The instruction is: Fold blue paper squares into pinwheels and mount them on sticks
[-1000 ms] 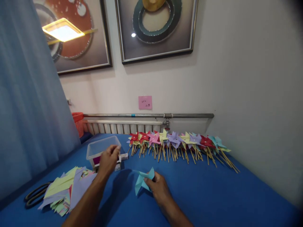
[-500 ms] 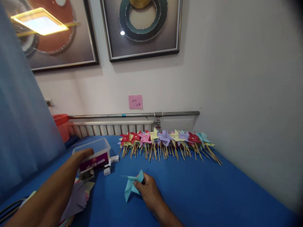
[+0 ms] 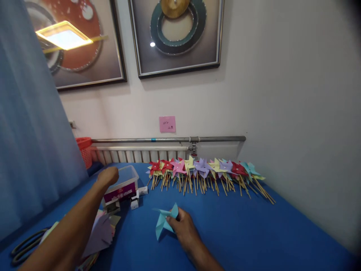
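Right hand (image 3: 183,226): thumb on top, fingertips tucked behind, pinching a light-blue paper pinwheel (image 3: 161,222) near its centre. The forearm enters from the bottom edge and slants up and to the left. The pinwheel is over the near middle of the blue counter (image 3: 239,229), well apart from the row of pinwheels on sticks (image 3: 203,167) along the far side.

Left hand (image 3: 109,175): at the clear plastic tub (image 3: 121,191), wrist bent, back of the hand uppermost. Fingers hidden; whether they grip anything cannot be told. The forearm reaches diagonally across the paper pile (image 3: 101,235).
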Demonstrator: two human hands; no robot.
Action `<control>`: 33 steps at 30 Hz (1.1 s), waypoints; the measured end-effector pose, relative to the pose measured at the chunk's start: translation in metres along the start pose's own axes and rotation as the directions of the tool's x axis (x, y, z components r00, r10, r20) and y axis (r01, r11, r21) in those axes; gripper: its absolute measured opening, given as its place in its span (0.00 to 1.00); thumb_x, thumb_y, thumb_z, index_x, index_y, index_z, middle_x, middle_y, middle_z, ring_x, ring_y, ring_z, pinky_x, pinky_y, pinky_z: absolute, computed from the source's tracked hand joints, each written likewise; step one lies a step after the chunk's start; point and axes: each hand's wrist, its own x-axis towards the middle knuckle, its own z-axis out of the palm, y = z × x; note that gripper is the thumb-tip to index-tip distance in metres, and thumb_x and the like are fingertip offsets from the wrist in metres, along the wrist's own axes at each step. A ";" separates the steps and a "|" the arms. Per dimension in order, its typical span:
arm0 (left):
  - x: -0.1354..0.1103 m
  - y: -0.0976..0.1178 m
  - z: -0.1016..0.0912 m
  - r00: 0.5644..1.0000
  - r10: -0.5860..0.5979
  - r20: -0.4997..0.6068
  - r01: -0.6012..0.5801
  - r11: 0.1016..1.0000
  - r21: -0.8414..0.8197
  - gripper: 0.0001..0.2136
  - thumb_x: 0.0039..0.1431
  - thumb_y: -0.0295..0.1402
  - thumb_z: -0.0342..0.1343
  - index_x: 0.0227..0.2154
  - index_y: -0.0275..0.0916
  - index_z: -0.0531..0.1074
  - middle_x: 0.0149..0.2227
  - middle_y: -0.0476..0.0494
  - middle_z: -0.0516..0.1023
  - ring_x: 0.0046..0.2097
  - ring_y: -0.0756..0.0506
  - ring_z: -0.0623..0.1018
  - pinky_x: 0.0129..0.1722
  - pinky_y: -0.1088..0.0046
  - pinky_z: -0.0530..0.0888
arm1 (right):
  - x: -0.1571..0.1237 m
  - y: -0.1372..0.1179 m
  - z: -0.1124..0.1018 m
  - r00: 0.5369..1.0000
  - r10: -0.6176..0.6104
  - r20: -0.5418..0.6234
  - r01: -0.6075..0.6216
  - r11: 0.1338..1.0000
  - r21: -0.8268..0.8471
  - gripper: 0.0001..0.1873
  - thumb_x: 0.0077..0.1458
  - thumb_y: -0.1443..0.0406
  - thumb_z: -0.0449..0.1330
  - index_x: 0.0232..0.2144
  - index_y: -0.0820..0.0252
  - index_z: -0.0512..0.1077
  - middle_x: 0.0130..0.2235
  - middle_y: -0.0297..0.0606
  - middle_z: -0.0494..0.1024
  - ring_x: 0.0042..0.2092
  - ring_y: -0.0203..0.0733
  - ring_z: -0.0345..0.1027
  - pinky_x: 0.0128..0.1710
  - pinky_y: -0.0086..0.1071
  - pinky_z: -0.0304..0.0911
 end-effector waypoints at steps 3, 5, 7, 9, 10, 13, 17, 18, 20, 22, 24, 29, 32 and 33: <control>-0.027 0.014 0.007 0.992 0.076 -0.096 -0.079 0.996 -0.034 0.13 0.62 0.30 0.50 0.42 0.32 0.77 0.41 0.28 0.83 0.49 0.34 0.80 0.48 0.63 0.72 | 0.006 0.004 -0.004 0.995 0.019 -0.095 -0.015 0.999 0.045 0.09 0.46 0.59 0.66 0.30 0.57 0.77 0.30 0.35 0.79 0.33 0.43 0.70 0.35 0.33 0.63; -0.054 0.025 0.028 0.983 0.143 -0.113 -0.156 0.980 -0.123 0.17 0.67 0.35 0.45 0.50 0.38 0.76 0.44 0.36 0.83 0.48 0.40 0.80 0.46 0.69 0.72 | 0.010 0.007 -0.007 0.988 0.040 -0.149 -0.026 0.995 0.095 0.13 0.42 0.58 0.68 0.32 0.56 0.78 0.31 0.36 0.81 0.34 0.45 0.72 0.37 0.34 0.65; -0.083 0.037 0.059 0.978 0.183 -0.098 -0.208 0.869 -0.449 0.20 0.68 0.41 0.43 0.49 0.38 0.76 0.34 0.41 0.82 0.39 0.41 0.80 0.38 0.69 0.72 | 0.013 0.010 -0.010 0.984 0.065 -0.164 -0.039 0.987 0.156 0.17 0.40 0.56 0.70 0.33 0.56 0.79 0.32 0.37 0.82 0.35 0.47 0.74 0.37 0.36 0.67; -0.106 0.047 0.091 0.981 0.190 -0.030 -0.162 0.734 -0.659 0.22 0.66 0.46 0.42 0.43 0.37 0.77 0.23 0.48 0.75 0.29 0.43 0.75 0.30 0.71 0.68 | 0.016 0.013 -0.013 0.984 0.083 -0.155 -0.053 0.981 0.186 0.18 0.39 0.54 0.70 0.33 0.57 0.79 0.32 0.38 0.83 0.35 0.48 0.76 0.37 0.36 0.68; -0.114 0.050 0.103 0.984 0.179 -0.024 -0.140 0.671 -0.728 0.21 0.65 0.47 0.44 0.39 0.37 0.76 0.21 0.49 0.72 0.26 0.46 0.72 0.28 0.72 0.66 | 0.016 0.016 -0.013 0.985 0.084 -0.151 -0.054 0.980 0.192 0.19 0.40 0.53 0.71 0.34 0.57 0.79 0.32 0.38 0.83 0.36 0.49 0.76 0.37 0.36 0.68; -0.126 0.054 0.124 0.985 0.164 0.051 -0.044 0.529 -0.848 0.20 0.58 0.52 0.51 0.33 0.38 0.74 0.23 0.50 0.73 0.23 0.49 0.67 0.25 0.73 0.62 | 0.017 0.021 -0.014 0.983 0.088 -0.159 -0.056 0.979 0.196 0.24 0.40 0.51 0.72 0.37 0.59 0.80 0.32 0.39 0.84 0.36 0.51 0.78 0.38 0.37 0.70; -0.125 0.053 0.125 0.975 0.158 0.155 0.063 0.471 -0.880 0.18 0.56 0.49 0.55 0.37 0.38 0.75 0.23 0.51 0.73 0.21 0.49 0.66 0.25 0.73 0.61 | 0.017 0.024 -0.013 0.980 0.101 -0.171 -0.066 0.978 0.200 0.26 0.40 0.50 0.73 0.40 0.60 0.81 0.33 0.40 0.85 0.37 0.52 0.79 0.37 0.38 0.70; -0.125 0.053 0.125 0.973 0.161 0.167 0.074 0.468 -0.881 0.16 0.57 0.46 0.55 0.38 0.39 0.75 0.23 0.51 0.73 0.21 0.49 0.67 0.25 0.73 0.61 | 0.017 0.024 -0.013 0.980 0.106 -0.166 -0.072 0.978 0.198 0.27 0.40 0.50 0.73 0.40 0.60 0.81 0.33 0.40 0.85 0.37 0.52 0.79 0.37 0.38 0.70; -0.127 0.056 0.129 0.966 0.182 0.182 0.076 0.474 -0.877 0.10 0.58 0.40 0.55 0.37 0.39 0.75 0.24 0.50 0.74 0.23 0.49 0.68 0.27 0.73 0.63 | 0.017 0.024 -0.013 0.980 0.114 -0.166 -0.081 0.978 0.194 0.28 0.39 0.50 0.74 0.39 0.61 0.81 0.33 0.40 0.85 0.37 0.53 0.79 0.36 0.37 0.70; -0.131 0.060 0.134 0.958 0.204 0.201 0.073 0.504 -0.861 0.04 0.56 0.34 0.57 0.32 0.40 0.74 0.25 0.50 0.74 0.25 0.49 0.70 0.28 0.73 0.64 | 0.017 0.025 -0.014 0.977 0.121 -0.175 -0.086 0.977 0.196 0.29 0.38 0.50 0.74 0.40 0.61 0.81 0.34 0.40 0.85 0.36 0.51 0.78 0.36 0.37 0.70; -0.135 0.063 0.138 0.953 0.203 0.224 0.073 0.564 -0.823 0.03 0.56 0.30 0.56 0.28 0.40 0.71 0.24 0.50 0.73 0.27 0.48 0.71 0.30 0.73 0.64 | 0.017 0.024 -0.015 0.976 0.134 -0.171 -0.099 0.975 0.200 0.29 0.38 0.50 0.74 0.40 0.60 0.81 0.34 0.40 0.85 0.35 0.50 0.78 0.35 0.36 0.70; -0.135 0.056 0.122 0.977 0.197 -0.079 -0.203 0.762 -0.615 0.06 0.60 0.26 0.53 0.32 0.40 0.75 0.35 0.43 0.78 0.40 0.44 0.75 0.42 0.70 0.67 | 0.013 0.019 -0.018 0.986 0.126 -0.113 -0.106 0.980 0.167 0.26 0.41 0.50 0.74 0.39 0.60 0.81 0.34 0.39 0.85 0.35 0.49 0.78 0.36 0.36 0.70; -0.128 0.046 0.106 0.969 0.139 -0.206 -0.232 0.796 -0.559 0.08 0.63 0.28 0.52 0.35 0.41 0.77 0.39 0.41 0.79 0.43 0.43 0.76 0.46 0.70 0.67 | 0.010 0.012 -0.018 0.987 0.120 -0.107 -0.101 0.980 0.169 0.25 0.41 0.51 0.74 0.38 0.60 0.81 0.35 0.40 0.85 0.37 0.50 0.79 0.37 0.37 0.71; -0.126 0.043 0.103 0.971 0.127 -0.200 -0.221 0.797 -0.562 0.09 0.64 0.29 0.51 0.36 0.40 0.77 0.39 0.42 0.79 0.43 0.43 0.76 0.45 0.70 0.67 | 0.009 0.009 -0.018 0.986 0.123 -0.114 -0.101 0.978 0.183 0.24 0.41 0.51 0.75 0.38 0.60 0.81 0.35 0.40 0.85 0.37 0.51 0.79 0.38 0.38 0.72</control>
